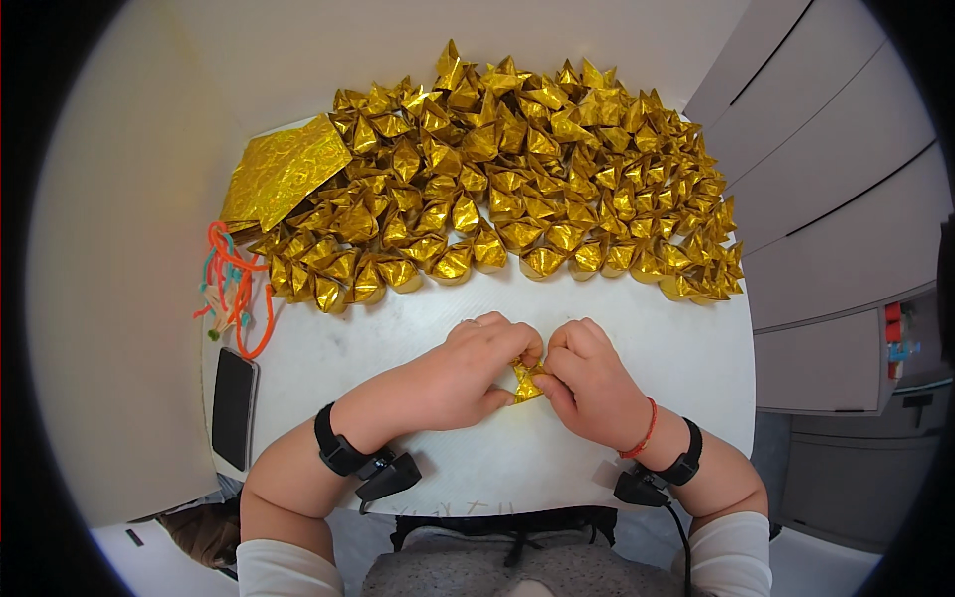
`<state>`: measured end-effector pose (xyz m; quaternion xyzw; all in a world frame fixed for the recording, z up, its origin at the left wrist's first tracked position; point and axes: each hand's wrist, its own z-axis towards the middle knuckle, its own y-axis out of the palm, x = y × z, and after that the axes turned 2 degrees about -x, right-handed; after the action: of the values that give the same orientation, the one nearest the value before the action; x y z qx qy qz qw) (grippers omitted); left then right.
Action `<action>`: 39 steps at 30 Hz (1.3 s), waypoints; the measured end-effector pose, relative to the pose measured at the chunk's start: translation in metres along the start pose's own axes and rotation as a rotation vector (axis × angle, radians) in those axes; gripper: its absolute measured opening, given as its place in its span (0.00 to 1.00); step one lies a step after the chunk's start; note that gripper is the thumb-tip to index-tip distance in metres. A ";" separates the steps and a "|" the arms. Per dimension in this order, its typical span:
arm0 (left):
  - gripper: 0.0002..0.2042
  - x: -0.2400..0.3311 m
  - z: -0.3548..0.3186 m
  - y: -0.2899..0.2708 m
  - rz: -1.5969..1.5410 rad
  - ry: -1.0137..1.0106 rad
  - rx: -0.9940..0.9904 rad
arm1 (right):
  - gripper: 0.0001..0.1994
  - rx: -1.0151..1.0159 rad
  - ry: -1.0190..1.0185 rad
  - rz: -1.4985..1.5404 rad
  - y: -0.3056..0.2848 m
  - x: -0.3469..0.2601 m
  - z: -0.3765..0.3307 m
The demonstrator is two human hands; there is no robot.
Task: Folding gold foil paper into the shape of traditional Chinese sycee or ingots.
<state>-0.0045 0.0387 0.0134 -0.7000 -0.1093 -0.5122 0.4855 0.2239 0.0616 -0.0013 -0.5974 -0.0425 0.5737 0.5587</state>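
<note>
Between my two hands is a small piece of gold foil paper (528, 382), partly folded and mostly covered by my fingers. My left hand (484, 363) pinches its left side, with the thumb at the lower edge and the curled fingers at the top. On the other side, my right hand (587, 380) grips the foil between thumb and bent fingers. Both hands rest low over the white table (477, 463). Beyond them, many folded gold foil ingots (542, 259) stand packed in rows across the far half of the table.
A stack of flat gold foil sheets (284, 169) lies at the far left. Near it are orange and teal cords (239, 289) and a dark phone (235, 408) by the left edge. Grey drawers (846, 234) stand at the right, one pulled open (826, 373). Each wrist wears a black strapped device.
</note>
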 end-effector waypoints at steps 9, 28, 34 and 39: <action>0.22 0.000 -0.001 0.003 0.014 -0.005 0.010 | 0.14 0.013 0.212 -0.233 -0.002 -0.015 -0.002; 0.16 0.005 0.012 0.028 -0.163 -0.211 0.266 | 0.12 0.063 0.177 -0.195 -0.001 -0.008 -0.007; 0.15 -0.004 0.013 0.038 -0.778 -0.094 0.509 | 0.07 0.047 0.451 0.566 -0.003 0.001 -0.009; 0.15 -0.003 0.011 0.038 -0.986 -0.120 0.496 | 0.08 0.195 0.558 0.913 0.006 -0.001 -0.009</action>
<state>0.0256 0.0296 -0.0108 -0.4586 -0.5687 -0.5971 0.3313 0.2271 0.0531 -0.0073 -0.6303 0.4244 0.5789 0.2957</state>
